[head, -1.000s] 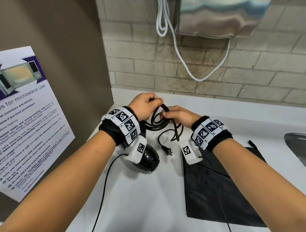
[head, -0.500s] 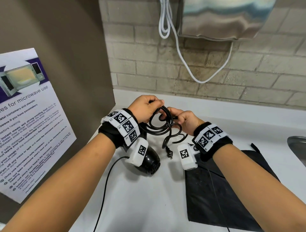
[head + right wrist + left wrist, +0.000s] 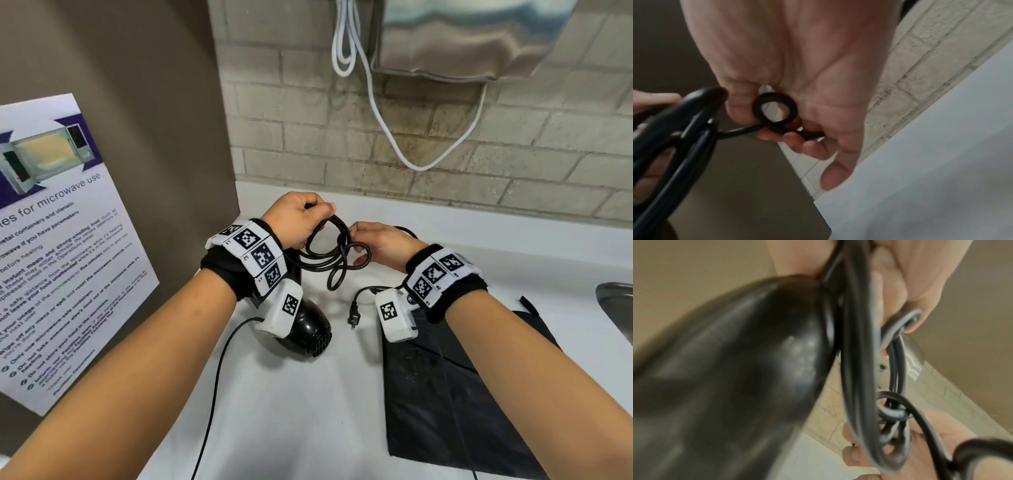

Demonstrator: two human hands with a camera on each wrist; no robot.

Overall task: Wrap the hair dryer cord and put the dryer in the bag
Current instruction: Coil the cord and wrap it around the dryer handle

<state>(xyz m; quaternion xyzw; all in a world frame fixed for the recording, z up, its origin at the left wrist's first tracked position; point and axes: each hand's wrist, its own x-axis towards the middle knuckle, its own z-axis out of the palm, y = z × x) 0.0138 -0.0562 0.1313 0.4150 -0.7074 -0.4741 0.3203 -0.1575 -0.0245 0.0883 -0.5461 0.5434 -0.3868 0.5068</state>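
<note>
Head view: coiled cord (image 3: 325, 253) is held above the table (image 3: 291, 411) near 12 o'clock, between both hands. Left hand (image 3: 298, 219) is closed around the top of the coil, fingers curled on it. Right hand (image 3: 383, 245) is at 3 o'clock of the coil; in the right wrist view its fingers (image 3: 777, 136) are pinched on a small tight loop of cord. Hair dryer (image 3: 308, 329) hangs below the left wrist at 7 o'clock of the coil, whether it touches the table cannot be told. Plug (image 3: 354, 318) dangles free at 5 o'clock of the coil. Bag (image 3: 462, 394), flat and black, lies on the table at 4 o'clock, under the right forearm.

Step in hand is judged to be the securing of the coil with the loose tail. For a good result the coil should be kept firmly gripped by the left hand, the tail passed snugly round the bundle, and the plug end tucked so nothing springs open. Sharp kinks near the plug should be avoided.

Writing: poster (image 3: 61, 240) at 9 o'clock reads "for microwave use"; smaller lines are only partly legible. Wristband tags are marked L1, L2, L3 on the left; right marks are too small to be read.
</note>
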